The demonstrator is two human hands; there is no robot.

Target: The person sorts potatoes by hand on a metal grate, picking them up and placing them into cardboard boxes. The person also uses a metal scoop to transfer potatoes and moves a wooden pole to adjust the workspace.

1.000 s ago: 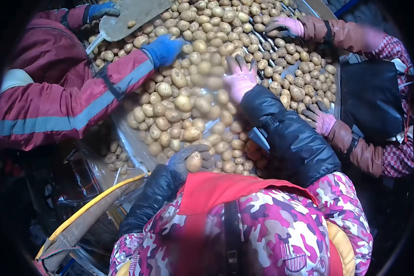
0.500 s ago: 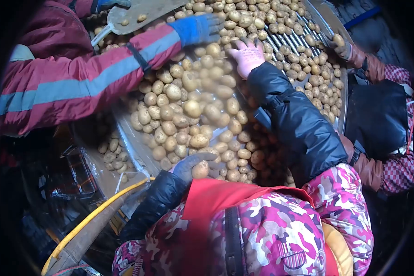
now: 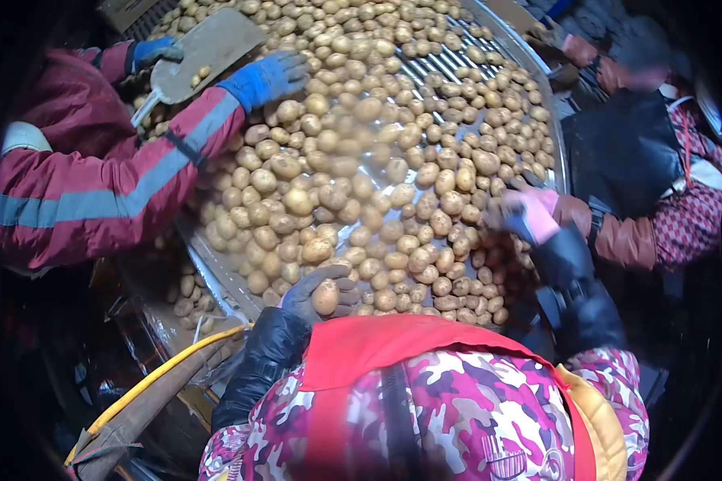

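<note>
Left hand (image 3: 300,303): gloved, fingers curled around one potato at the near edge of the table (image 3: 560,148), just in front of the red apron (image 3: 425,337)
Held potato (image 3: 325,297): clasped in that hand with one face showing, other potatoes lying close by
Right hand (image 3: 528,218): near the table's right edge, blurred, its fingers seemingly parted beside the potatoes there; whether it grasps anything, I cannot tell
Co-worker's hand (image 3: 542,195): just beyond the right hand, so near that the two overlap in view; touching or apart, I cannot tell
Loose potatoes (image 3: 425,172): spread from the near edge toward the far edge, dense along the left, with metal slats (image 3: 433,64) showing between them toward the far right corner
Blue-gloved hand (image 3: 269,78): another person's, over the potatoes toward the left edge; a scoop (image 3: 225,50) bearing a few potatoes sits near the far left corner
Step among the potatoes: in my judgement, handling single potatoes, one secured in the left hand while the right hand works by the right edge
Next right-hand move: would call for clearance from the co-worker's fingers and a light touch among close-packed potatoes
</note>
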